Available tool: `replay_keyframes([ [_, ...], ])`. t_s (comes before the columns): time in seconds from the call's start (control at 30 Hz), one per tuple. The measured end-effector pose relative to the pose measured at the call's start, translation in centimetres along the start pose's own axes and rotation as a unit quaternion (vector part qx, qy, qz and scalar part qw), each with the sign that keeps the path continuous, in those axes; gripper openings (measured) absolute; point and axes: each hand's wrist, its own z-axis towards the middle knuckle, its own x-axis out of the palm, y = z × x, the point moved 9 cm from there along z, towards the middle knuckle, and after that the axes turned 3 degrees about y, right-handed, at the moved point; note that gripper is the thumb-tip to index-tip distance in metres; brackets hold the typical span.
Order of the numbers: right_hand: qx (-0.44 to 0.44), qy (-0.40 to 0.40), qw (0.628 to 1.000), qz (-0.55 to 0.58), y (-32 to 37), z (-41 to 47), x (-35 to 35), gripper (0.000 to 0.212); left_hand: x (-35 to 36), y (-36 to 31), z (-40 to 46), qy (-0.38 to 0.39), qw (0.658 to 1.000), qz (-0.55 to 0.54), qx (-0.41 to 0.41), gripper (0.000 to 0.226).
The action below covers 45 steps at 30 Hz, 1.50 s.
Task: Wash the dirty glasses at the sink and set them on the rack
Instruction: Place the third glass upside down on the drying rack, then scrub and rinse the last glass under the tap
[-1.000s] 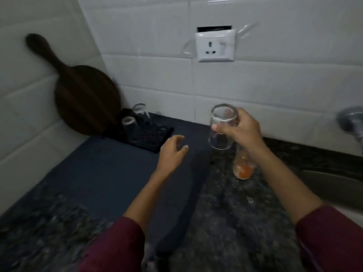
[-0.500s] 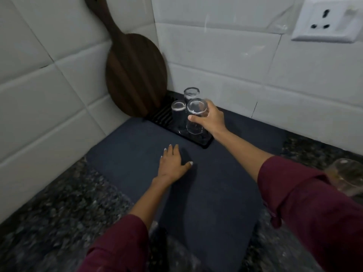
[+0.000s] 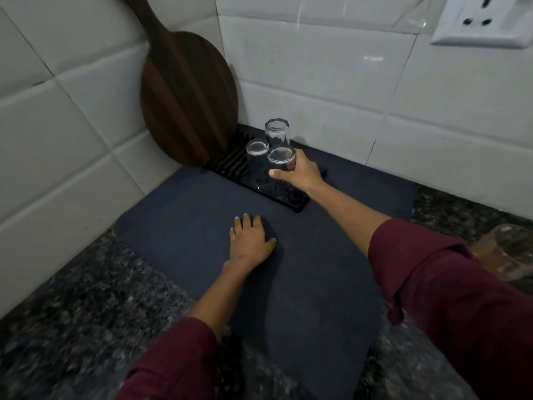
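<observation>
A black ribbed rack point(image 3: 227, 166) sits in the corner on a dark mat point(image 3: 302, 284). Two clear glasses stand upside down on it: one at the back point(image 3: 276, 130) and one to the left point(image 3: 256, 153). My right hand point(image 3: 300, 173) grips a third clear glass point(image 3: 281, 158), inverted, low over the rack next to them. Whether it touches the rack I cannot tell. My left hand point(image 3: 250, 241) rests flat on the mat with fingers straight. A dirty glass with orange residue point(image 3: 507, 249) shows at the right edge behind my sleeve.
A round dark wooden board point(image 3: 184, 96) leans on the left tiled wall beside the rack. A white wall socket point(image 3: 481, 21) is at top right. Speckled granite counter point(image 3: 72, 327) surrounds the mat.
My right hand has carried the clear glass from beside the dirty glass to the rack and lowered it next to the two others. My left hand came down flat onto the mat.
</observation>
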Motion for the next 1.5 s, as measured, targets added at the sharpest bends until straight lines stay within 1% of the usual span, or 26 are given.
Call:
replay_keyframes([
  [0.07,0.020,0.016,1.000,0.000,-0.2,-0.8,-0.3,0.086,-0.2,-0.7,-0.3,-0.013,0.999,-0.028,0.009,0.071],
  [0.13,0.033,0.003,0.999,0.030,-0.3,-2.6,-1.5,0.088,-1.0,-2.3,-1.4,-0.055,0.995,-0.079,0.038,0.064],
  [0.2,0.032,-0.025,0.995,0.093,-0.5,-5.6,-3.6,0.077,-2.1,-4.8,-3.4,-0.117,0.980,-0.137,0.087,0.053],
  [0.27,0.025,-0.051,0.988,0.143,-0.9,-9.4,-6.2,0.061,-2.4,-8.1,-5.9,-0.145,0.961,-0.188,0.138,0.044],
  [0.33,0.015,-0.066,0.983,0.168,-1.6,-13.4,-9.2,0.045,-1.5,-11.8,-8.0,-0.129,0.948,-0.223,0.186,0.038],
  [0.43,-0.001,-0.067,0.976,0.207,-3.0,-19.3,-14.1,0.022,0.9,-17.4,-10.2,-0.086,0.936,-0.242,0.243,0.036],
  [0.5,-0.006,-0.072,0.973,0.220,-4.0,-23.0,-17.5,0.018,2.5,-21.3,-11.2,-0.061,0.932,-0.237,0.266,0.037],
  [0.57,-0.007,-0.097,0.969,0.227,-5.6,-26.5,-21.4,0.018,3.9,-25.1,-12.5,-0.043,0.929,-0.232,0.286,0.040],
  [0.63,0.005,-0.129,0.964,0.233,-7.8,-29.7,-24.9,0.017,5.6,-28.3,-13.9,-0.029,0.928,-0.225,0.296,0.046],
  [0.67,0.014,-0.144,0.960,0.239,-9.1,-31.1,-26.5,0.016,6.5,-29.5,-14.4,-0.022,0.930,-0.223,0.291,0.053],
  [0.73,0.033,-0.166,0.954,0.249,-11.7,-33.7,-29.1,0.015,8.1,-31.2,-14.9,-0.016,0.936,-0.238,0.259,0.074],
  [0.8,0.049,-0.177,0.950,0.253,-13.9,-35.7,-31.1,0.016,8.6,-32.3,-14.8,-0.036,0.932,-0.285,0.223,0.096],
  [0.83,0.057,-0.178,0.949,0.252,-14.9,-36.5,-31.8,0.016,8.7,-32.8,-14.6,-0.046,0.928,-0.306,0.209,0.100],
  [0.87,0.066,-0.178,0.949,0.252,-15.8,-37.1,-32.3,0.016,8.6,-33.4,-14.6,-0.050,0.926,-0.319,0.196,0.098],
  [0.93,0.086,-0.178,0.948,0.249,-17.3,-38.1,-33.0,0.016,8.7,-34.5,-14.2,-0.062,0.922,-0.337,0.179,0.088],
  [1.03,0.103,-0.173,0.949,0.244,-18.9,-38.7,-32.9,0.017,8.5,-35.1,-13.8,-0.107,0.909,-0.377,0.145,0.078],
  [1.1,0.108,-0.174,0.949,0.242,-19.7,-38.8,-33.0,0.017,8.4,-35.1,-13.4,-0.128,0.906,-0.380,0.137,0.074],
  [1.17,0.109,-0.183,0.945,0.249,-20.2,-39.0,-33.4,0.017,8.2,-35.3,-13.1,-0.134,0.913,-0.357,0.145,0.073],
  [1.27,0.105,-0.208,0.940,0.250,-21.0,-39.5,-35.1,0.018,7.3,-37.1,-13.1,-0.124,0.911,-0.340,0.195,0.071],
  [1.37,0.108,-0.265,0.930,0.231,-22.2,-40.4,-38.1,0.019,6.4,-40.3,-13.3,-0.099,0.896,-0.353,0.249,0.075],
  [1.43,0.117,-0.326,0.916,0.204,-23.3,-41.3,-40.5,0.017,6.8,-43.0,-13.6,-0.069,0.888,-0.361,0.276,0.080],
  [1.5,0.141,-0.391,0.897,0.151,-24.6,-42.5,-42.9,0.018,8.3,-45.6,-14.2,-0.026,0.885,-0.359,0.294,0.086],
])
